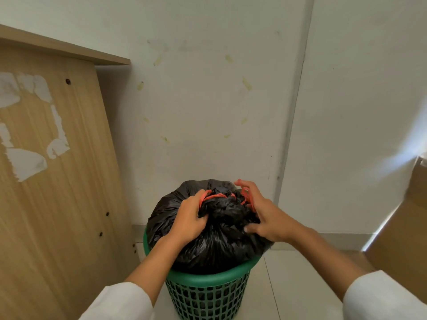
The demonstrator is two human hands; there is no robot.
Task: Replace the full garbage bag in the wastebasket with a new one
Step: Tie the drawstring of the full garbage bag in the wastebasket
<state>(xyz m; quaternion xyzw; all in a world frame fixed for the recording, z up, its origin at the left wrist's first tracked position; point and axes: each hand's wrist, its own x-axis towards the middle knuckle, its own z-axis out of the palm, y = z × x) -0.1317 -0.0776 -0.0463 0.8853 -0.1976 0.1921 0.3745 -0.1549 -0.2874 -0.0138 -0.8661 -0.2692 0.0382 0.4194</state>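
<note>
Here, the green wastebasket (208, 294) stands on pale floor tiles (300, 285) near a white wall (208, 100).

The garbage bag (215, 241) is thin, glossy, crinkled black plastic with an orange drawstring (213, 196). The wastebasket (208, 294) is smooth green plastic lattice. On the left, a matt wood-grain panel (69, 181) carries torn paper remnants.
</note>
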